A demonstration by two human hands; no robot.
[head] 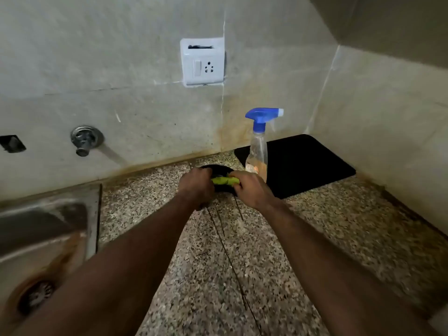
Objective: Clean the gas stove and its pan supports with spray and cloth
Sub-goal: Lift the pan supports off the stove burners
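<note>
One head-worn wide-angle view, close above the counter point(242, 263), faces forward and down toward its back edge and the wall point(121, 69); left hand point(196, 184) and right hand point(252, 190) sit mid-frame.

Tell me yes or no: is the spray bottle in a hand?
No, the spray bottle stands free; the left hand grips a black round part, the right hand a green cloth.

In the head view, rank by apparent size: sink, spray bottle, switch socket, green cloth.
1. Sink, nearest and cropped.
2. Switch socket and spray bottle: too alike to rank.
3. Green cloth, mostly covered.
</note>
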